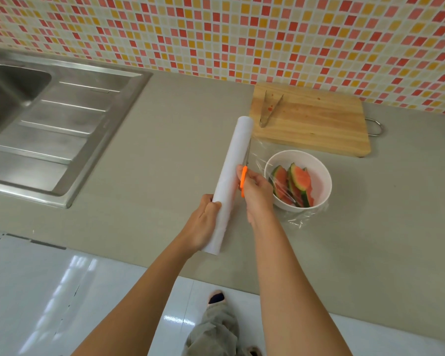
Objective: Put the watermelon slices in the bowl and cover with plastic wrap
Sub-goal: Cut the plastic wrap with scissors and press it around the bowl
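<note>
A white bowl on the grey counter holds several watermelon slices. A clear sheet of plastic wrap stretches from a long white roll across the bowl, and its loose end lies crumpled on the counter in front of the bowl. My left hand grips the near end of the roll. My right hand holds orange-handled scissors, with the blades pointing away along the roll's edge into the stretched wrap.
A wooden cutting board with metal tongs on it lies behind the bowl near the tiled wall. A steel sink and drainboard fill the counter's left side. The counter's front edge runs below my forearms.
</note>
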Demonstrator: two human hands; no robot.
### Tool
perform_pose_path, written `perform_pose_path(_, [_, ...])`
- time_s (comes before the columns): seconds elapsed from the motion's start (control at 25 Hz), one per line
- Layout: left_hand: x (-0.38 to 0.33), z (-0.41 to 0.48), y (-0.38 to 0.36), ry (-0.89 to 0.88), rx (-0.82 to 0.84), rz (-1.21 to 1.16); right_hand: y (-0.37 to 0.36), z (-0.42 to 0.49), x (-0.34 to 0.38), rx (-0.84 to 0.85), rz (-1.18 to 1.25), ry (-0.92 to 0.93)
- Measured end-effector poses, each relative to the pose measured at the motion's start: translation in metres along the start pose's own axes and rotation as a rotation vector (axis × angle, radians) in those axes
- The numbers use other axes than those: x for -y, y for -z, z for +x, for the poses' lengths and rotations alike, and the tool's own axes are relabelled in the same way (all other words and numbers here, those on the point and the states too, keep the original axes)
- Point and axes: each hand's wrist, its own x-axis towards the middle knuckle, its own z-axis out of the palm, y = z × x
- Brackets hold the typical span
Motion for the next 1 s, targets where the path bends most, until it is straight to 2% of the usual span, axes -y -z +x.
perform_pose_path(0.24, [0.003,-0.004,0.017,0.011,0.042,0.007,-0.014,0.01,0.007,-0.027,0.006,-0.022])
perform_pose_path(0.44, [0.007,-0.004,0.03,0.013,0.062,0.02,-0.025,0.018,0.013,0.023,-0.032,-0.015])
perform_pose_path(0.76, [0.017,-0.002,0.053,0.033,0.106,0.093,-0.035,0.034,0.015,-0.018,0.052,-0.024])
perform_pose_path(1.0, [0.032,-0.012,0.075,0.062,0.097,0.084,-0.043,0.043,0.028,-0.059,-0.002,-0.022])
